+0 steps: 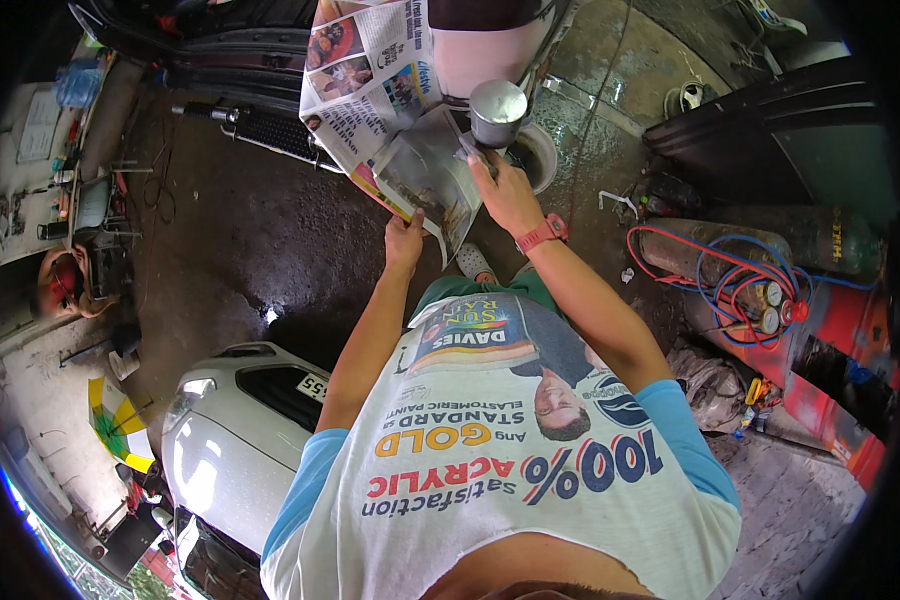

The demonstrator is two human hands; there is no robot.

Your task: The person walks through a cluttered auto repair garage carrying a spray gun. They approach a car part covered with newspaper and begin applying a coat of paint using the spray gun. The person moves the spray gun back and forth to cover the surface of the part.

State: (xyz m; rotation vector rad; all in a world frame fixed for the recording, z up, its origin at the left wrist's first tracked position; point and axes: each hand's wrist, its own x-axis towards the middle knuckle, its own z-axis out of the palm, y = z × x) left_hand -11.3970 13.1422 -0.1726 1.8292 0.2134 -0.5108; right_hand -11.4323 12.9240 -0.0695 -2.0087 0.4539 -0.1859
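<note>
My left hand point(403, 240) is closed on the lower edge of a newspaper sheet point(355, 125), which hangs over the front of a vehicle. Part of that sheet's lower end looks dark, wet or see-through. My right hand point(507, 190), with a red watch at the wrist, is closed just below a grey metal cup point(498, 112). The cup seems to be part of a tool held in this hand, but my fingers hide most of it. A pale pinkish body panel point(485, 60) lies beyond the cup. Below and right of the cup stands a white bucket point(542, 155), partly covered by my hand.
Gas cylinders point(830, 237) lie at the right with red and blue hoses point(715, 290) and gauges. Behind me on the left stands a silver car point(235, 430). A black perforated bar point(275, 138) juts out at the far left above the dark, wet floor point(230, 235).
</note>
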